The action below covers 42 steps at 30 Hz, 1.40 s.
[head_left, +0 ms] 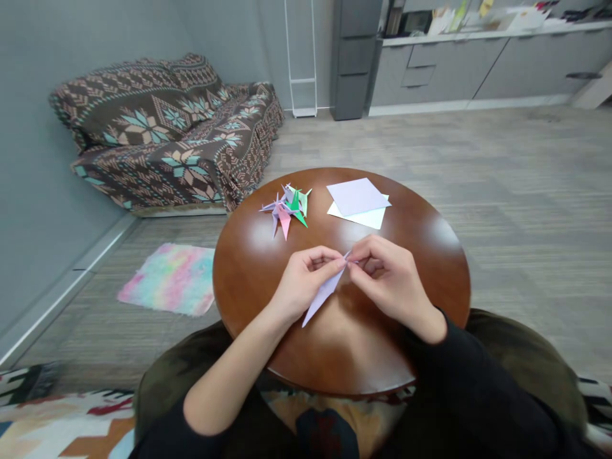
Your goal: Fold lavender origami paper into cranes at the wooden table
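Note:
A partly folded lilac origami paper (325, 296) is held above the near half of the round table, its long point slanting down to the left. My left hand (306, 275) is closed on it, thumb and fingers pinching near its upper end. My right hand (385, 271) pinches the upper tip from the other side, and the fingertips of both hands almost meet there. Just how the tip is folded is hidden by the fingers. Beyond the left hand lies a cluster of folded paper cranes (287, 209) in lilac, pink and green.
Flat lilac sheets (358, 196) lie over a pale sheet (368, 219) on the far side of the brown round table (253, 274). A covered sofa (182, 134) stands back left, with a pastel mat (172, 277) on the floor. Grey kitchen cabinets (444, 70) line the back right.

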Each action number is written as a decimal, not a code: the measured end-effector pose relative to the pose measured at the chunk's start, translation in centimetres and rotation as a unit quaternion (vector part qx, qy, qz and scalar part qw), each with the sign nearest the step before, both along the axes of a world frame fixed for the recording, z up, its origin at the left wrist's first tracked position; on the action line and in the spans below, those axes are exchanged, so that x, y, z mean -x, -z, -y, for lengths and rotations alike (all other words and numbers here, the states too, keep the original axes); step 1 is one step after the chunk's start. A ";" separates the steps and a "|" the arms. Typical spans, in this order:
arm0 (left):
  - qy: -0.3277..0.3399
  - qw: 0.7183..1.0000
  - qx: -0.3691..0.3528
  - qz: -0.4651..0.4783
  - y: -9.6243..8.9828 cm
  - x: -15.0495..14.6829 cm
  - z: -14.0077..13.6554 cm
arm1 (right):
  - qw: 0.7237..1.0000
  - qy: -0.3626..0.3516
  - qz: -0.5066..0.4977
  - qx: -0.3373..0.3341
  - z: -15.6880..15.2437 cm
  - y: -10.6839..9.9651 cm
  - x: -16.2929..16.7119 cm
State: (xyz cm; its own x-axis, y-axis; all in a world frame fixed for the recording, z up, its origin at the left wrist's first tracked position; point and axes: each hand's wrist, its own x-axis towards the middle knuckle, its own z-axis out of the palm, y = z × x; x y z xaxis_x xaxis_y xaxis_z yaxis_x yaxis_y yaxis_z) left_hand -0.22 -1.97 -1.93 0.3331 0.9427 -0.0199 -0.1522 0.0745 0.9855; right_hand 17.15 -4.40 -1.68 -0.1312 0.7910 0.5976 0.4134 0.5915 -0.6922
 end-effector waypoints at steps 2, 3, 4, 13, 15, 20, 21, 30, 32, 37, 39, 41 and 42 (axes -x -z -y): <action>-0.021 0.999 -0.046 0.006 0.0 -0.3 0.2 | 1.000 0.016 -0.022 -0.013 0.2 0.0 0.2; -0.029 0.997 -0.066 0.006 0.0 -0.4 0.3 | 0.999 0.024 -0.032 -0.018 0.3 0.0 0.3; -0.036 0.996 -0.084 0.004 0.0 -0.4 0.5 | 0.999 0.030 -0.040 -0.021 0.4 0.0 0.3; -0.090 0.974 -0.202 -0.055 -0.2 -0.2 0.9 | 0.997 0.033 -0.065 -0.011 1.0 -0.3 1.0; -0.097 0.970 -0.213 -0.057 -0.2 -0.2 0.9 | 0.996 0.027 -0.089 0.008 1.1 -0.3 1.3; -0.091 0.972 -0.212 -0.045 -0.1 -0.2 0.8 | 0.972 -0.019 -0.215 0.098 1.5 -0.2 2.0; -0.091 0.973 -0.208 -0.040 -0.2 -0.2 0.8 | 0.963 -0.030 -0.239 0.120 1.6 -0.2 2.0; -0.049 0.994 -0.087 0.033 0.1 0.3 0.1 | 0.917 -0.062 -0.331 0.215 1.0 -0.2 1.8; -0.027 0.996 -0.069 0.050 0.3 0.3 0.1 | 0.920 -0.047 -0.321 0.221 0.9 -0.1 1.8; -0.040 0.996 -0.049 0.062 0.4 0.0 0.1 | 0.947 -0.029 -0.240 0.210 1.1 0.0 2.0; -0.060 0.995 -0.037 0.069 0.4 -0.1 0.2 | 0.960 -0.017 -0.208 0.184 1.2 0.2 2.1; -0.077 0.994 -0.030 0.076 0.4 -0.2 0.2 | 0.971 -0.006 -0.180 0.155 1.1 0.3 2.0; -0.081 0.993 -0.028 0.077 0.4 -0.3 0.2 | 0.977 0.001 -0.165 0.138 1.1 0.3 2.0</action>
